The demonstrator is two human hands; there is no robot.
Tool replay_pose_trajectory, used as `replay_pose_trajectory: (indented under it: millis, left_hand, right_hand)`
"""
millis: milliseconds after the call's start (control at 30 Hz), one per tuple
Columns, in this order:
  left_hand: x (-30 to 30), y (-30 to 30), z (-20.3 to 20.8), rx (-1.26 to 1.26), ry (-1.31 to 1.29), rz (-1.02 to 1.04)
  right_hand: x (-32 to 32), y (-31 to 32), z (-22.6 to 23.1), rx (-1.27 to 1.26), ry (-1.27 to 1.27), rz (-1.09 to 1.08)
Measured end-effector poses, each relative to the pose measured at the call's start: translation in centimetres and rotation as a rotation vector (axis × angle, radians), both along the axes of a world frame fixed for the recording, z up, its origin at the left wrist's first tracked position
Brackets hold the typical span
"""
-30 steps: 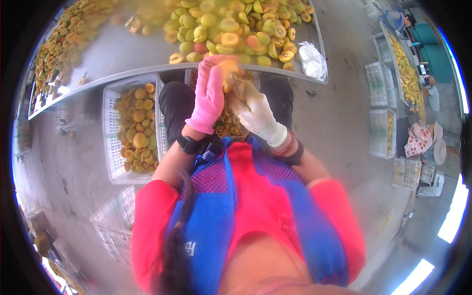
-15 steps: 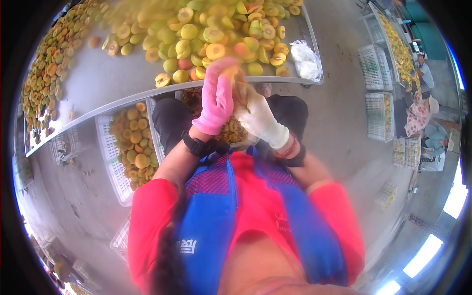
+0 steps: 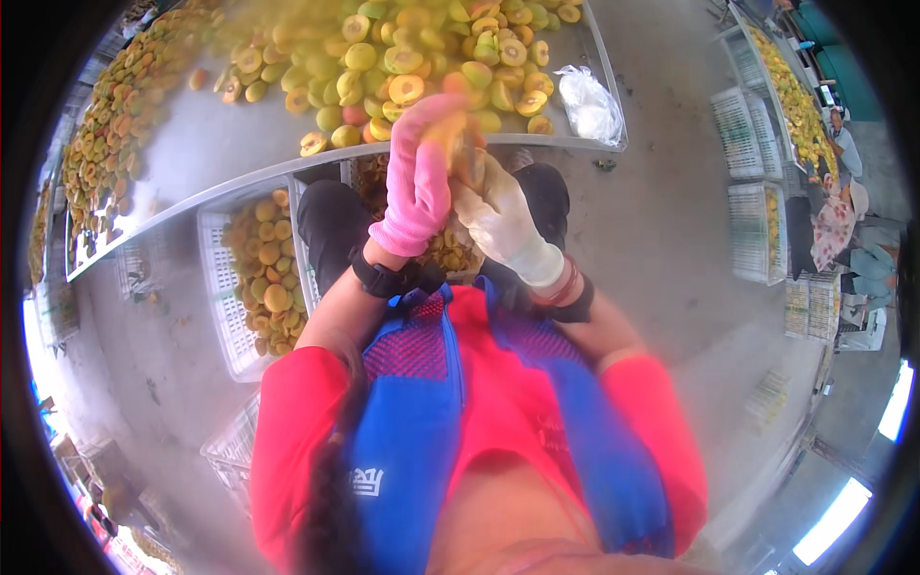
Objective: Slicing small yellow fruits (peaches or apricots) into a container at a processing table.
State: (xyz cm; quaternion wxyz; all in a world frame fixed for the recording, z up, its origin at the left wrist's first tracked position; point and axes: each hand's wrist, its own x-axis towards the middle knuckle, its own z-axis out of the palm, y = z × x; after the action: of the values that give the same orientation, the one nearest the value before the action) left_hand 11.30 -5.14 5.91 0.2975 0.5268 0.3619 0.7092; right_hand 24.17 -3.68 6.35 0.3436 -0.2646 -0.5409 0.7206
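Both my hands meet just over the near edge of a metal table (image 3: 182,144). My left hand (image 3: 419,187), in a pink glove, is closed around a blurred yellow-orange peach piece (image 3: 447,126). Pressed against it is my right hand (image 3: 506,216) in a whitish glove, its fingers curled; what they grip is smeared and partly hidden. Beyond them on the table lies a heap of halved yellow peaches (image 3: 406,89), several with the pit side up. Below my hands, between my knees, cut peach pieces (image 3: 450,251) show in part.
A white plastic bag (image 3: 588,107) lies at the table's right corner. A white crate (image 3: 226,297) of peaches (image 3: 273,278) stands left of my legs. More peaches (image 3: 110,158) cover the table's far left. At far right are stacked crates (image 3: 752,230) and other people (image 3: 832,225).
The view has shifted slightly, so the table and the far-right crates sit differently in it. My hands remain together at the table edge, turned a little.
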Motion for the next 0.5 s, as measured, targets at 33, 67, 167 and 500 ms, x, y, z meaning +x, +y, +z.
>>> replay_pose_trajectory:
  millis: [33,67,167,500]
  left_hand:
    - [0.1,-0.1,-0.3,0.032,0.072,0.046]
    - [0.1,-0.2,-0.6,0.064,0.144,0.093]
    - [0.3,-0.1,-1.0,0.121,0.125,0.132]
    - [-0.7,-2.1,0.8,-0.100,-0.039,-0.201]
  right_hand:
    - [0.2,0.0,0.1,-0.025,-0.001,0.015]
    - [0.3,0.0,0.2,0.009,0.006,0.023]
    - [0.6,0.1,0.1,0.233,-0.070,0.036]
    - [2.4,-0.4,3.2,-0.475,-0.082,0.392]
